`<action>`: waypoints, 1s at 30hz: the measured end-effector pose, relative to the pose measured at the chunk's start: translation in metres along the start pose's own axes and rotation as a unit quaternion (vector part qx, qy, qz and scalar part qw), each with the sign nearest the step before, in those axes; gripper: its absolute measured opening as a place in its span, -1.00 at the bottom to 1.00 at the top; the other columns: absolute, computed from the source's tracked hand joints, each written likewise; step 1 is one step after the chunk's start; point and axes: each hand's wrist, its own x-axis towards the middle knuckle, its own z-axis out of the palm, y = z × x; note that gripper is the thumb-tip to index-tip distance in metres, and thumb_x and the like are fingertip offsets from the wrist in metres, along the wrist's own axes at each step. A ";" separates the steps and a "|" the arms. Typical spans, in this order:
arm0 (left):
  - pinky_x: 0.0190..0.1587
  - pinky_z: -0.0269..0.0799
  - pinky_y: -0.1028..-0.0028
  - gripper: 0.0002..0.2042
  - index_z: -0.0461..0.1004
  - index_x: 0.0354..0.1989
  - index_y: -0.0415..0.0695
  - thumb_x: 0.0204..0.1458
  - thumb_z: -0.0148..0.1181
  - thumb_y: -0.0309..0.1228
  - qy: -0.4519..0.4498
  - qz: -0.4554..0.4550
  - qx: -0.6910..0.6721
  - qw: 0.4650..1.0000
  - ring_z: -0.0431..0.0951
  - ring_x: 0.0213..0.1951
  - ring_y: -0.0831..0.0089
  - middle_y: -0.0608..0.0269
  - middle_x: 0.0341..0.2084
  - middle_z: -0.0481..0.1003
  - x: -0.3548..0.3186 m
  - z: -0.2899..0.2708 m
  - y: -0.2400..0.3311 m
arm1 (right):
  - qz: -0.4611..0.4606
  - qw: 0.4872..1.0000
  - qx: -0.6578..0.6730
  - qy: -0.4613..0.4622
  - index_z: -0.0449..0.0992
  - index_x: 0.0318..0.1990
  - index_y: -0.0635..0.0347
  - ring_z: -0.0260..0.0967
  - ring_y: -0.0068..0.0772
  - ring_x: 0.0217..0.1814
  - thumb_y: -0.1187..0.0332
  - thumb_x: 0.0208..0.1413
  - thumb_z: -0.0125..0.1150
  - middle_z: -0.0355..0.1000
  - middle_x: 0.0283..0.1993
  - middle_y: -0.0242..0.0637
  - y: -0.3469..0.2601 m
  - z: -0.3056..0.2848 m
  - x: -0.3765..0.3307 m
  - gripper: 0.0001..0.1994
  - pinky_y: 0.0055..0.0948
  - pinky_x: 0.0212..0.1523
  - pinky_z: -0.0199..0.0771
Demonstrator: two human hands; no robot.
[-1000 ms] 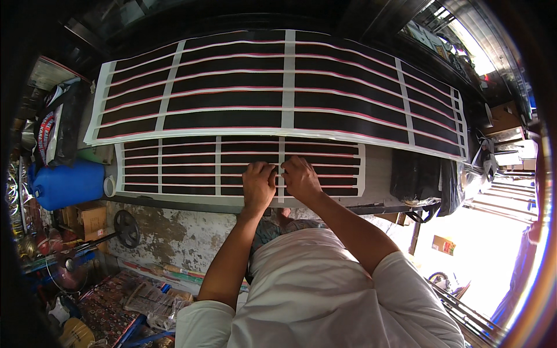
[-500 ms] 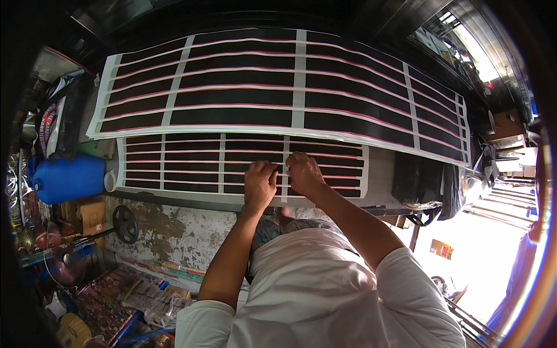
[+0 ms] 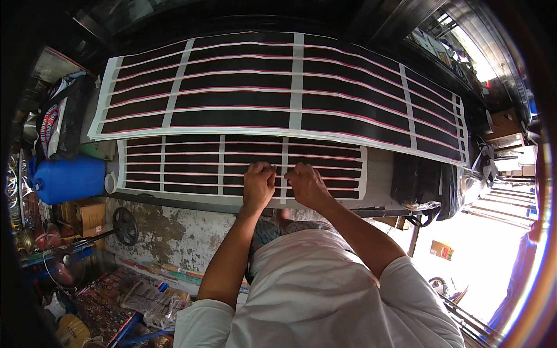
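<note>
We pinch the smaller striped sheet [image 3: 232, 165] with both hands: left hand [image 3: 258, 184] and right hand [image 3: 307, 185] side by side at its near edge, fingers curled, likely to peel a strip. It lies just below the larger striped sheet [image 3: 278, 87].

A plain white short-sleeved cotton shirt [image 3: 325, 290] is worn, its loose, softly creased fabric seen from above across the chest and both shoulders. The sleeves are ended above the elbows, so that both forearms are left bare down to the left hand [image 3: 258, 184] and the right hand [image 3: 307, 184], on which no gloves, rings, watch or wristbands can be made out. A patterned blue-green cloth garment [image 3: 272, 232] is glimpsed below the shirt's hem, its details too shadowed to be told.
</note>
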 end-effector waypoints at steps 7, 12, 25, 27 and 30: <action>-0.13 0.54 0.10 -0.81 0.73 -0.16 -0.14 0.04 0.39 -0.57 -0.007 -0.005 -0.012 1.000 0.57 -0.13 0.08 0.20 -0.20 0.58 0.004 -0.003 0.006 | 0.008 0.999 -0.011 0.034 0.72 -0.09 0.06 0.48 -0.07 0.04 0.45 0.24 0.26 0.49 -0.10 -0.24 -0.004 0.019 0.004 -0.83 0.01 0.09 0.49; -0.11 0.55 0.12 -0.79 0.73 -0.14 -0.16 0.03 0.39 -0.58 -0.005 -0.007 -0.014 1.000 0.58 -0.13 0.07 0.18 -0.20 0.59 0.002 -0.005 0.003 | 0.078 0.996 0.046 0.023 0.75 -0.07 -0.01 0.50 -0.06 0.11 0.41 0.25 0.25 0.52 -0.09 -0.24 -0.007 0.018 0.000 -0.80 0.05 0.11 0.48; -0.12 0.57 0.14 -0.70 0.73 -0.14 -0.19 -0.11 0.37 -0.69 0.019 0.009 -0.020 1.000 0.59 -0.16 0.04 0.14 -0.20 0.61 -0.002 -0.004 0.007 | 0.066 0.997 -0.016 0.030 0.75 -0.13 -0.05 0.53 -0.05 0.03 0.43 0.18 0.29 0.56 -0.14 -0.27 0.002 0.013 -0.002 -0.82 0.04 0.06 0.53; -0.11 0.57 0.15 -0.68 0.73 -0.12 -0.19 -0.09 0.37 -0.69 0.014 0.010 -0.014 1.000 0.59 -0.14 0.05 0.14 -0.17 0.62 -0.003 -0.005 0.006 | 0.057 0.998 -0.004 0.029 0.74 -0.18 0.00 0.53 -0.05 0.02 0.43 0.17 0.29 0.55 -0.15 -0.25 0.001 0.010 0.000 -0.86 0.04 0.07 0.53; -0.07 0.57 0.17 -0.67 0.73 -0.08 -0.18 -0.06 0.39 -0.68 0.007 0.014 -0.006 1.000 0.58 -0.11 0.07 0.14 -0.11 0.63 -0.006 -0.005 0.005 | 0.043 0.999 0.021 0.026 0.69 -0.20 0.07 0.52 -0.03 0.02 0.43 0.15 0.33 0.53 -0.14 -0.22 0.006 0.007 0.007 -0.90 0.03 0.07 0.52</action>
